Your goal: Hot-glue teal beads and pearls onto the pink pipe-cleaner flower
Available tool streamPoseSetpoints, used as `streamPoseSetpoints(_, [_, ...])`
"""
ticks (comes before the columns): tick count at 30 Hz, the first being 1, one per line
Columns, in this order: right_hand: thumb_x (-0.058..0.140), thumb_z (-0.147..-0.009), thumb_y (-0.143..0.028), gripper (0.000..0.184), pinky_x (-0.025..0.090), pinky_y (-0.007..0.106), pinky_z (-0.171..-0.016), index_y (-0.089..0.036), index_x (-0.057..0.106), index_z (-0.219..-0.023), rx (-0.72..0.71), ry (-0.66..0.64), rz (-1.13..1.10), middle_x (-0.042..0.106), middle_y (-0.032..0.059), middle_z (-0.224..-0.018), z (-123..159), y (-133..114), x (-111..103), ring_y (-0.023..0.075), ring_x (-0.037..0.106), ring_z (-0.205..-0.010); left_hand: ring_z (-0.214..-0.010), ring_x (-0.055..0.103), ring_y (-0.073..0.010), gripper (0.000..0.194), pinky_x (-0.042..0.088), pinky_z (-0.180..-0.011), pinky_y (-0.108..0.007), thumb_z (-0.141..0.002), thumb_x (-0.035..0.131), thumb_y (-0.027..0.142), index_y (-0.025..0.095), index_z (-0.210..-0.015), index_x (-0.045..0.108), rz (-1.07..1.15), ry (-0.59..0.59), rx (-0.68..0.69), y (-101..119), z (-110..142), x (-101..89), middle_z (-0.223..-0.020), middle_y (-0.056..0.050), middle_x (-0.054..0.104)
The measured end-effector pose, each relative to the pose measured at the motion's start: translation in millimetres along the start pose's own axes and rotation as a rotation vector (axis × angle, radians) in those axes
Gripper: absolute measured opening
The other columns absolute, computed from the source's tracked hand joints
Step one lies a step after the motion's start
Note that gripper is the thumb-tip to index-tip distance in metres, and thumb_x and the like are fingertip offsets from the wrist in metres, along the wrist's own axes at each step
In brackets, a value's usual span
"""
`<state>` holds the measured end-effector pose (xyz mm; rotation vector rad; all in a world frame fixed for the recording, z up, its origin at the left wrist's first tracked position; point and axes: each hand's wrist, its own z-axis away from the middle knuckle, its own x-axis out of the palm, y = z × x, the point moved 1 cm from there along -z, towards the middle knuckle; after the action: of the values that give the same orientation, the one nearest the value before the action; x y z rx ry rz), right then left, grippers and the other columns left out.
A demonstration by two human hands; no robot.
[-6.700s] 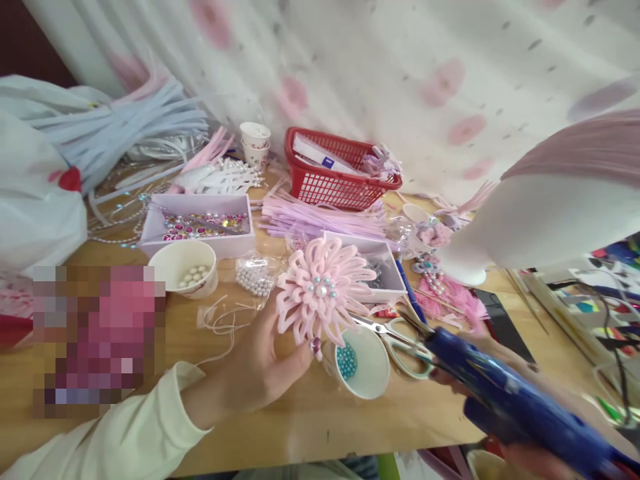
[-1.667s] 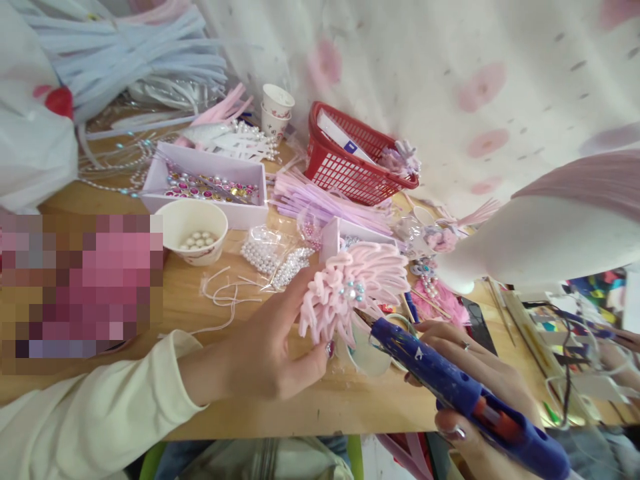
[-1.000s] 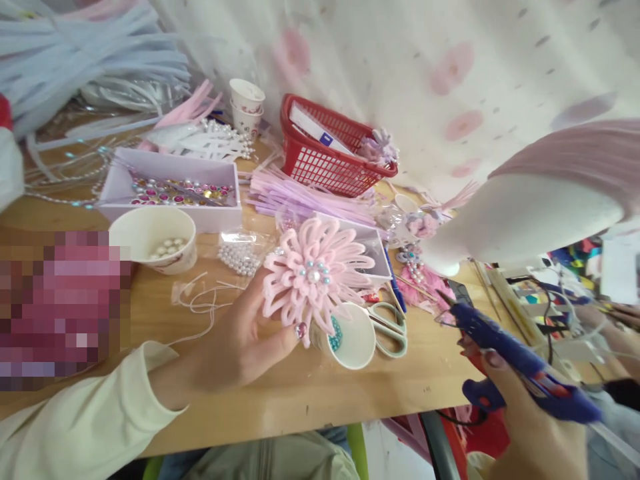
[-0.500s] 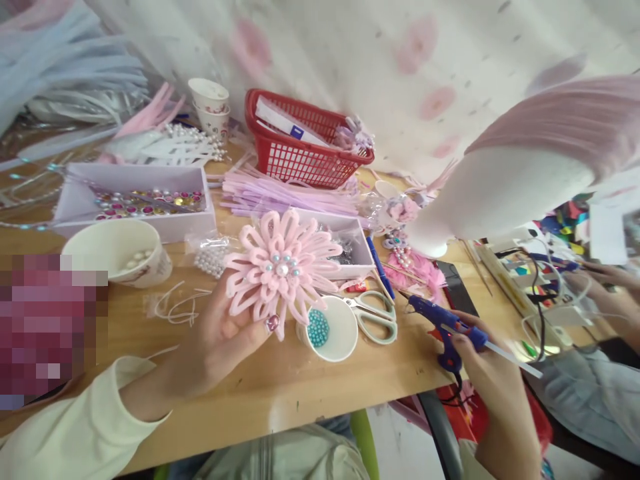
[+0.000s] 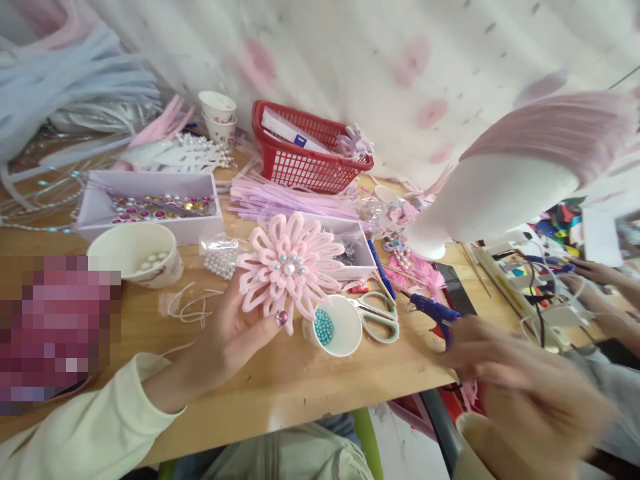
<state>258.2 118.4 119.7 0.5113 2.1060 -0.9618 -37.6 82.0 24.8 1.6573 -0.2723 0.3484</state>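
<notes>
My left hand [image 5: 233, 333] is closed on the back of a pink pipe-cleaner flower [image 5: 290, 267] with pearl and blue beads at its centre, and holds it face-up above the wooden table [image 5: 280, 393]. A white paper cup of teal beads [image 5: 333, 327] stands just to the right of it. At the table's right edge rests a blue glue gun [image 5: 429, 309]. My right hand [image 5: 515, 383] is just right of and below the gun, smeared by motion, and its fingers cannot be read.
Scissors [image 5: 379, 321] lie between the cup and the gun. A cup of white pearls [image 5: 135, 253], a box of gems [image 5: 150, 210], a red basket [image 5: 310, 160] and purple pipe cleaners [image 5: 290, 200] sit further back. A white foam head [image 5: 500, 193] stands right. Another person's hands [image 5: 595, 270] work far right.
The glue gun went from the flower down to the table's right edge. My right hand has drawn back from it toward me. The flower has turned face-up in my left hand.
</notes>
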Motion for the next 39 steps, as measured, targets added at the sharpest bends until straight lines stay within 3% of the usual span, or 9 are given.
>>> streamPoseSetpoints(2, [0.060,-0.105,-0.030,0.034,0.045,0.030,-0.060,-0.019,0.068,-0.073,-0.201,-0.263,0.073,0.064,0.0023,-0.068,-21.9,-15.0,25.1,0.0162,0.060,-0.063,-0.128,0.065,-0.0254,0.040,0.058,-0.107,-0.042,-0.094,0.074,0.024,0.032,-0.131,0.059,0.025,-0.025,0.017,-3.9,-3.1,-4.6,-0.137,-0.003,0.068])
streamPoseSetpoints(5, [0.054,-0.106,-0.021,0.030,0.038,0.030,-0.060,-0.018,0.071,-0.083,-0.350,-0.491,0.251,0.065,0.0017,-0.068,-49.6,-31.1,55.3,0.0155,0.059,-0.063,-0.122,0.068,-0.0225,0.037,0.054,-0.113,-0.041,-0.094,0.074,0.020,0.028,-0.128,0.061,0.047,-0.033,0.059,-7.5,-7.6,-9.0,-0.129,-0.003,0.072])
streamPoseSetpoints(7, [0.059,-0.100,-0.013,0.020,0.028,0.031,-0.056,-0.019,0.072,-0.085,-0.310,-0.683,0.438,0.065,0.0005,-0.066,-63.1,-39.7,68.5,0.0154,0.057,-0.058,-0.120,0.069,-0.0204,0.034,0.054,-0.111,-0.038,-0.096,0.071,0.022,0.027,-0.127,0.060,0.063,-0.046,0.085,-6.6,-9.9,-8.9,-0.127,-0.003,0.072])
streamPoseSetpoints(10, [0.063,-0.086,-0.004,0.020,0.018,0.031,-0.052,-0.020,0.072,-0.078,-0.095,-0.987,0.699,0.069,0.0012,-0.066,-78.8,-51.9,79.3,0.0153,0.055,-0.055,-0.118,0.068,-0.0163,0.033,0.054,-0.107,-0.029,-0.095,0.070,0.018,0.027,-0.125,0.059,0.074,-0.060,0.111,-2.8,-12.4,-6.4,-0.124,-0.002,0.072])
streamPoseSetpoints(13, [0.060,-0.078,0.002,0.027,0.019,0.028,-0.052,-0.019,0.073,-0.070,-0.040,-1.093,0.744,0.070,0.0022,-0.065,-90.1,-61.5,87.1,0.0138,0.054,-0.054,-0.114,0.068,-0.0132,0.032,0.053,-0.100,-0.022,-0.095,0.070,0.015,0.027,-0.123,0.061,0.121,-0.049,0.148,-2.7,-14.4,-4.9,-0.121,0.000,0.071])
streamPoseSetpoints(20, [0.059,-0.071,0.008,0.028,0.019,0.030,-0.053,-0.018,0.069,-0.063,-0.102,-1.113,0.753,0.065,0.0009,-0.060,-89.5,-59.0,98.4,0.0123,0.049,-0.052,-0.088,0.066,-0.0116,0.027,0.059,-0.077,-0.021,-0.090,0.071,0.011,0.023,-0.113,0.063,0.291,-0.018,0.090,-9.5,-17.5,-4.3,-0.099,0.003,0.068])
streamPoseSetpoints(26, [0.060,-0.090,-0.007,0.019,0.026,0.027,-0.058,-0.020,0.065,-0.077,-0.220,-1.098,0.448,0.066,-0.0032,-0.067,-93.3,-45.2,79.1,0.0103,0.050,-0.058,-0.094,0.064,-0.0098,0.035,0.056,-0.089,-0.020,-0.087,0.068,0.006,0.026,-0.115,0.063,0.247,0.022,0.056,-5.9,-16.6,-2.9,-0.102,0.004,0.067])
streamPoseSetpoints(33, [0.061,-0.101,-0.016,0.011,0.038,0.017,-0.053,-0.019,0.069,-0.094,-0.402,-0.684,-0.052,0.058,-0.0085,-0.057,-111.5,-29.7,55.4,0.0049,0.050,-0.049,-0.089,0.062,-0.0093,0.033,0.053,-0.082,-0.018,-0.089,0.069,0.008,0.025,-0.118,0.064,0.292,-0.019,0.058,-5.8,-14.5,-3.5,-0.101,0.003,0.066])
streamPoseSetpoints(39, [0.065,-0.101,-0.015,0.010,0.038,0.017,-0.051,-0.019,0.069,-0.092,-0.422,-0.398,0.074,0.065,-0.0063,-0.066,-120.0,-43.3,58.3,0.0039,0.051,-0.049,-0.091,0.058,-0.0120,0.032,0.054,-0.082,-0.023,-0.090,0.069,0.009,0.027,-0.116,0.063,0.307,-0.042,0.035,-8.0,-13.9,-3.6,-0.101,0.002,0.060])
